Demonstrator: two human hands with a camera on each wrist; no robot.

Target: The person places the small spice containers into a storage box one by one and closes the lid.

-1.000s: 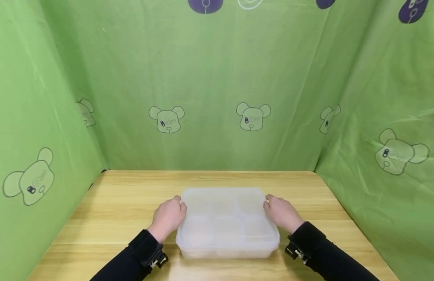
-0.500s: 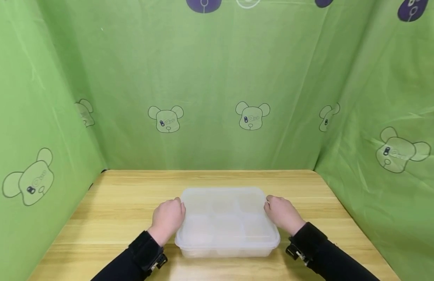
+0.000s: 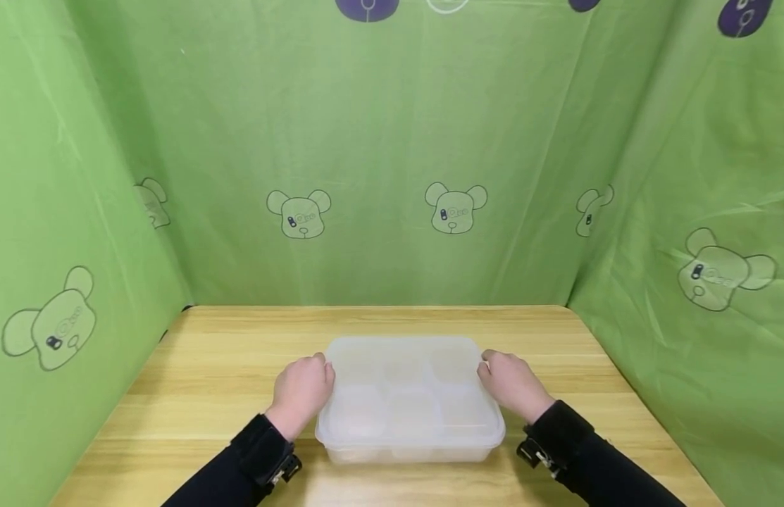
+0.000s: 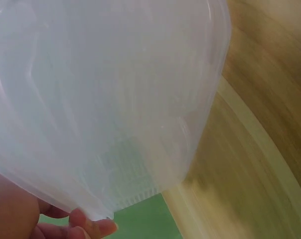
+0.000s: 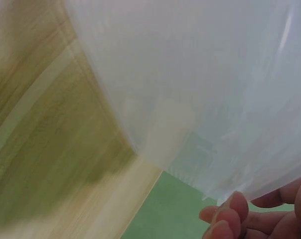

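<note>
A translucent white plastic storage box (image 3: pixel 411 401) with its lid (image 3: pixel 392 362) on sits on the wooden table. Faint outlines of several compartments show through the lid. My left hand (image 3: pixel 301 394) grips the box's left edge near the far corner, while my right hand (image 3: pixel 513 386) grips the opposite edge at about the same height. In the left wrist view, curled fingers (image 4: pixel 93 225) hold the rim beside the box's side wall (image 4: pixel 125 109). The right wrist view has bent fingers (image 5: pixel 227 216) at the rim as well. Parts of both hands are out of those wrist views.
The wooden table (image 3: pixel 239 338) extends around the box on all sides. Green cloth (image 3: pixel 379 274) with bear-head prints hangs behind it, with more cloth along the left (image 3: pixel 113 232) and right (image 3: pixel 670 366) sides.
The left thumb and fingers have shifted slightly at the box's edge. The box and the right hand stay almost where they were; the head view has tilted a little.
</note>
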